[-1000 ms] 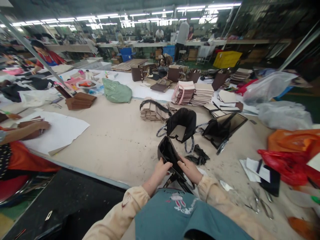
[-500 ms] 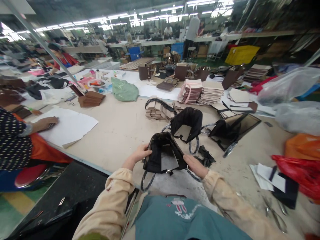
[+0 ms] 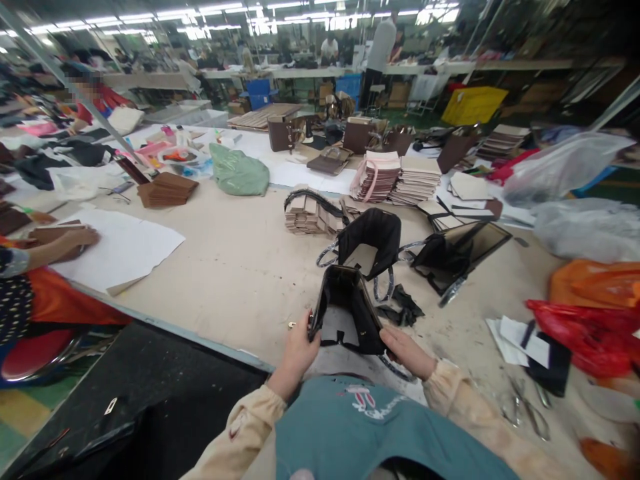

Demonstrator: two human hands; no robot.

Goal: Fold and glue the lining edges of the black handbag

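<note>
A black-lined handbag (image 3: 369,313), its mouth facing up toward me, is held between my two hands at the table's near edge. My left hand (image 3: 299,350) grips its left rim, thumb at the top corner. On the right rim, the fingers of my right hand (image 3: 407,352) are closed, and a plastic-wrapped handle hangs below them. Just behind it stands a second open handbag (image 3: 387,237) with wrapped handles. Farther right a third handbag (image 3: 445,260) lies tilted with its lining showing. Black scraps (image 3: 404,307) lie beside the held bag.
Stacked panels (image 3: 377,177) and a green plastic bag (image 3: 237,170) stand at the back. To the right are a red plastic bag (image 3: 590,333), white and black pieces, and scissors (image 3: 530,410). At left, a co-worker's hand (image 3: 75,241) rests over brown pieces on white paper (image 3: 135,250).
The held handbag has turned and its lining is opened out, showing more of the inside. My left hand has moved right and lower on its rim. The co-worker's hand now has brown pieces under it.
</note>
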